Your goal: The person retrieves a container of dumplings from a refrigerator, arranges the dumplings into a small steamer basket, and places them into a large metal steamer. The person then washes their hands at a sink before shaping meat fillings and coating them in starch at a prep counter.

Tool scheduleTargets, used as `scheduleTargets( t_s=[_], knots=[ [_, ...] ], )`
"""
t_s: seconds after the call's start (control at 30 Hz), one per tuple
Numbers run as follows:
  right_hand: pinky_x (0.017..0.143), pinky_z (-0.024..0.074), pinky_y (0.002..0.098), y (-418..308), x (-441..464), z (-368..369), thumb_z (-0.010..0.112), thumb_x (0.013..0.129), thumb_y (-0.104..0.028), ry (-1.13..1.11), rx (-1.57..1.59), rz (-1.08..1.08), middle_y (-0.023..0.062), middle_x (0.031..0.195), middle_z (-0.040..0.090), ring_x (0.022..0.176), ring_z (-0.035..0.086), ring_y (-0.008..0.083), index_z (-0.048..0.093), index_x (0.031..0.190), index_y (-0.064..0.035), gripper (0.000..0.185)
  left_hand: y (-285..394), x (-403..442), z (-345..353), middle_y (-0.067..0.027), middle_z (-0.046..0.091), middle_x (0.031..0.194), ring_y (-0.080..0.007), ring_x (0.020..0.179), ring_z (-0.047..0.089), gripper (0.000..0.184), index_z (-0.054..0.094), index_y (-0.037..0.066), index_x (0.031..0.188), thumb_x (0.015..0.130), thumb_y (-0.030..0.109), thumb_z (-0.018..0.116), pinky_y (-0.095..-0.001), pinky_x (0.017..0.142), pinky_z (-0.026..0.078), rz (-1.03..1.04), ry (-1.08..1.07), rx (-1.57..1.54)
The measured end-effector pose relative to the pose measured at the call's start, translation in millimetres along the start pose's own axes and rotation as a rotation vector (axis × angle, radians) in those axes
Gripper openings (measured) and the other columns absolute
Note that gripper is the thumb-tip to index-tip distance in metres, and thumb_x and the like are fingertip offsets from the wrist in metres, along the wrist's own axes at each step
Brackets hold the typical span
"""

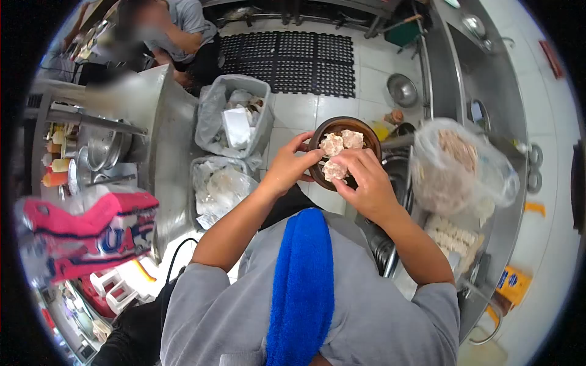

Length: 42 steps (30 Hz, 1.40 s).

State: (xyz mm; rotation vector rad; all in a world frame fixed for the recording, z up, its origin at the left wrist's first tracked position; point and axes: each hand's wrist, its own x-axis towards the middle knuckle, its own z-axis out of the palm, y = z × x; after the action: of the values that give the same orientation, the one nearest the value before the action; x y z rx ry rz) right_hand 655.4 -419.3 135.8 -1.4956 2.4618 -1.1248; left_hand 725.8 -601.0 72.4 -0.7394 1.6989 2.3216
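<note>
A round brown steamer bowl is in front of me with several pale dumplings in it, one at the upper right and one at the upper left. My left hand holds the bowl at its left side, the thumb over the rim. Fingers and thumb of my right hand are closed round a third dumpling low in the bowl. To the right, a clear plastic bag of pale filling lies on the metal counter, with rows of dumplings below it.
Two lined bins of waste stand at the left beside a metal table. A person sits at the upper left. A metal bowl and black mat lie on the floor.
</note>
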Motion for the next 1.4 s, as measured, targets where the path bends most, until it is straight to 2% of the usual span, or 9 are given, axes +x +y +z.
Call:
scheduleTargets(
  t_s=[0.23,0.63,0.7,0.77,0.8,0.97,1.03,1.23,1.4],
  knots=[
    [0.084,0.0467,0.0397,37.8,130.6,18.1,0.072,0.070,-0.003,-0.045,0.006,0.006,0.0114,0.104,0.060,0.097,0.058,0.0317,0.058,0.104,-0.0051,0.036,85.5,79.6,-75.5,-0.0107,0.053,0.114,-0.0197,0.091,0.063,0.064,0.043,0.006,0.137,0.083,0.031,0.067,-0.0322,0.062,0.057,0.005,0.030,0.063],
    [0.082,0.0492,0.0371,166.7,288.0,-29.0,0.072,0.072,-0.007,0.075,-0.016,-0.021,0.0103,0.102,0.059,0.094,0.060,0.0289,0.061,0.092,-0.0043,0.023,170.8,260.8,-87.1,-0.0101,0.054,0.113,-0.0180,0.092,0.061,0.063,0.041,0.005,0.138,0.084,0.027,0.066,-0.0321,0.062,0.057,-0.008,0.040,0.025],
    [0.075,0.0508,0.0360,208.5,317.9,-56.0,0.071,0.074,-0.008,0.108,-0.004,0.004,0.0099,0.094,0.060,0.086,0.062,0.0270,0.062,0.096,-0.0046,0.024,192.0,296.2,-81.9,-0.0092,0.054,0.114,-0.0179,0.093,0.061,0.063,0.042,0.006,0.138,0.083,0.027,0.066,-0.0332,0.062,0.057,-0.009,0.047,0.023],
    [0.066,0.0513,0.0360,255.9,345.7,-90.1,0.070,0.076,-0.008,-0.087,0.032,0.196,0.0095,0.085,0.061,0.074,0.062,0.0265,0.062,0.100,-0.0058,0.026,226.1,331.7,-71.9,-0.0077,0.054,0.115,-0.0182,0.096,0.060,0.063,0.042,0.007,0.138,0.083,0.026,0.067,-0.0344,0.063,0.057,0.002,0.075,0.018],
    [0.061,0.0504,0.0328,283.9,354.3,-99.5,0.068,0.076,-0.006,-0.101,-0.092,0.092,0.0079,0.077,0.060,0.066,0.061,0.0228,0.064,0.106,-0.0100,0.031,232.7,353.9,-71.9,-0.0063,0.055,0.115,-0.0183,0.099,0.059,0.065,0.041,0.008,0.139,0.083,0.026,0.067,-0.0356,0.064,0.057,-0.003,0.104,0.043],
    [0.062,0.0510,0.0349,370.6,400.4,-145.9,0.071,0.072,-0.008,-0.178,-0.149,-0.018,0.0070,0.080,0.061,0.070,0.061,0.0252,0.063,0.109,-0.0131,0.039,315.7,445.8,-56.4,-0.0068,0.056,0.114,-0.0181,0.102,0.058,0.062,0.042,0.007,0.139,0.083,0.021,0.063,-0.0344,0.067,0.058,0.020,-0.036,0.074],
    [0.064,0.0514,0.0349,389.7,421.9,-166.0,0.074,0.069,-0.008,-0.170,-0.191,-0.124,0.0049,0.082,0.062,0.076,0.061,0.0239,0.063,0.106,-0.0127,0.039,340.0,483.9,-49.6,-0.0089,0.056,0.118,-0.0186,0.100,0.059,0.062,0.042,0.006,0.139,0.084,0.024,0.063,-0.0310,0.064,0.058,0.037,-0.132,0.100],
    [0.075,0.0538,0.0382,439.8,471.9,-232.8,0.079,0.062,-0.008,-0.090,-0.245,-0.075,0.0078,0.088,0.064,0.091,0.062,0.0302,0.063,0.102,-0.0116,0.044,442.0,606.9,-18.5,-0.0109,0.055,0.126,-0.0191,0.106,0.058,0.068,0.038,0.004,0.142,0.088,0.035,0.064,-0.0331,0.075,0.055,-0.070,-0.427,0.243],
    [0.080,0.0526,0.0409,469.4,495.9,-277.6,0.079,0.062,-0.006,0.039,-0.396,0.189,0.0105,0.092,0.066,0.103,0.061,0.0331,0.063,0.101,-0.0118,0.042,602.0,751.6,23.8,-0.0208,0.062,0.118,-0.0274,0.102,0.062,0.063,0.053,-0.001,0.129,0.085,0.042,0.067,-0.0365,0.088,0.048,0.799,-0.361,0.961]
  ],
)
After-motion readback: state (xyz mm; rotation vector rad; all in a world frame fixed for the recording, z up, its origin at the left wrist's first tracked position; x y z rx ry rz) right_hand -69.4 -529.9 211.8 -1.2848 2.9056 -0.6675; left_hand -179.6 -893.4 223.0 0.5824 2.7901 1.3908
